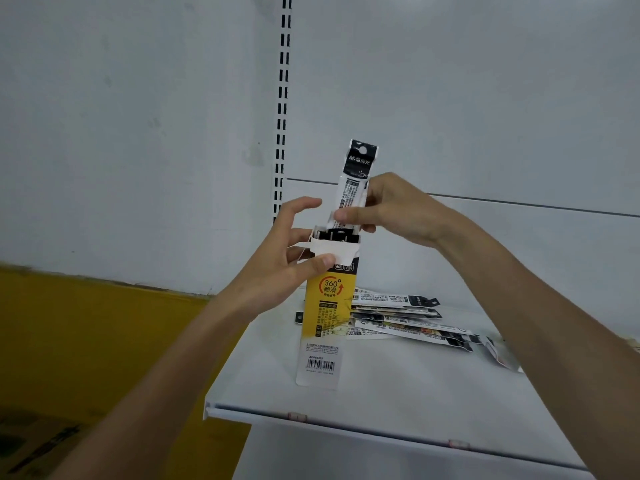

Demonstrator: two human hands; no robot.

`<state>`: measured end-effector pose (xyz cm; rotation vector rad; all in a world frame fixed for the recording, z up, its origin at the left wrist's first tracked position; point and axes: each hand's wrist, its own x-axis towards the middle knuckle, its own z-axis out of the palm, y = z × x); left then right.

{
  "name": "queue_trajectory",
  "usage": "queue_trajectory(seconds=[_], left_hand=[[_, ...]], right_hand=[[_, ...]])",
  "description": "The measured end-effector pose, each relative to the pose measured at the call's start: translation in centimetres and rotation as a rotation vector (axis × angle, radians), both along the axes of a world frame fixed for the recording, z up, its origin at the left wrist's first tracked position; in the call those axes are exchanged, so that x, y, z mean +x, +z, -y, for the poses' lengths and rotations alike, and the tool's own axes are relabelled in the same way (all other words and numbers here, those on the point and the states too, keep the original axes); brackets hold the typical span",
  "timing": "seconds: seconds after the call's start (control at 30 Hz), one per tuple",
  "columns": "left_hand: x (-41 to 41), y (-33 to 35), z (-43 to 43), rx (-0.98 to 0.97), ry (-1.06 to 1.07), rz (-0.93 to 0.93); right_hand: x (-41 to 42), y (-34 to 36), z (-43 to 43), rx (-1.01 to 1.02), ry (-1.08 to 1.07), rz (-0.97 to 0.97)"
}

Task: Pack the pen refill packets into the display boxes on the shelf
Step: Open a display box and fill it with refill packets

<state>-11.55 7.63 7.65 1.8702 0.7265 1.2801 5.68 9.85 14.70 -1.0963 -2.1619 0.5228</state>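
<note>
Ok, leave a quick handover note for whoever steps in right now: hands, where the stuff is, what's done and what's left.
Left hand: grip on the top of the upright yellow display box, thumb holding its flap open.
Right hand: holds one refill packet upright, lower end entering the box mouth.
Done: dark packet tops already show inside the box.
Left: push this packet down, then pack the loose packets lying on the white shelf behind the box.

The display box (pixel 323 323) stands on the shelf (pixel 398 386), loose packets (pixel 408 320) piled right of it.
</note>
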Motion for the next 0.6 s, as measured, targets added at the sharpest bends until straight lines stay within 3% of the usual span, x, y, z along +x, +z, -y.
queue_trajectory(seconds=[0.2, 0.5, 0.6], left_hand=[[-0.1, -0.1, -0.4, 0.008, 0.015, -0.059], [-0.3, -0.7, -0.8, -0.021, 0.071, -0.013], [-0.4, -0.6, -0.8, -0.018, 0.063, -0.015]], right_hand=[[0.7, 2.0, 0.5, 0.025, -0.044, -0.068], [-1.3, -0.6, 0.1, -0.051, -0.114, 0.082], [-0.6, -0.1, 0.4, -0.097, -0.062, -0.063]])
